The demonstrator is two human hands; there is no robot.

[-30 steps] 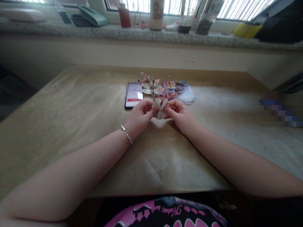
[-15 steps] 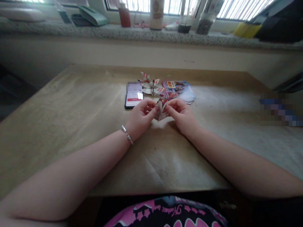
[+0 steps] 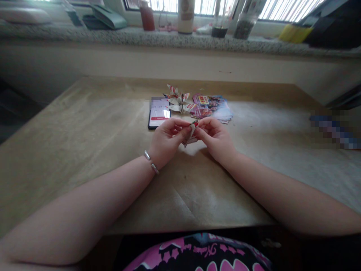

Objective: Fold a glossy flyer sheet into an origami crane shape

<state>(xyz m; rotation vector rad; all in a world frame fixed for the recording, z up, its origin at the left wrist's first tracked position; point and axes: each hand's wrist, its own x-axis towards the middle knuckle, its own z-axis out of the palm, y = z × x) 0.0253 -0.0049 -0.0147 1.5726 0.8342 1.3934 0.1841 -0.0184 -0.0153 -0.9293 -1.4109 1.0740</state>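
A small folded piece of printed paper (image 3: 190,138), white with red and green, is held between both hands above the table. My left hand (image 3: 169,137) pinches its left side with thumb and fingers; a silver cuff bracelet (image 3: 151,162) is on that wrist. On the other side, my right hand (image 3: 216,137) pinches the paper's upper right edge. The fingertips partly cover the paper. Just beyond the hands lie folded paper origami pieces (image 3: 181,104) with pointed petals, a phone (image 3: 159,113) with its screen lit, and a stack of printed leaflets (image 3: 213,107).
The hands are over a tan-covered table (image 3: 84,150). Behind it, a speckled windowsill (image 3: 158,38) bears a red bottle (image 3: 147,17), a white bottle (image 3: 186,17), jars and a yellow item (image 3: 295,34). A blurred-out item (image 3: 334,131) is at the right.
The folded paper has been turned and closed up: its two spread flaps now show as one narrower slanted point. Both hands keep their pinch in nearly the same place.
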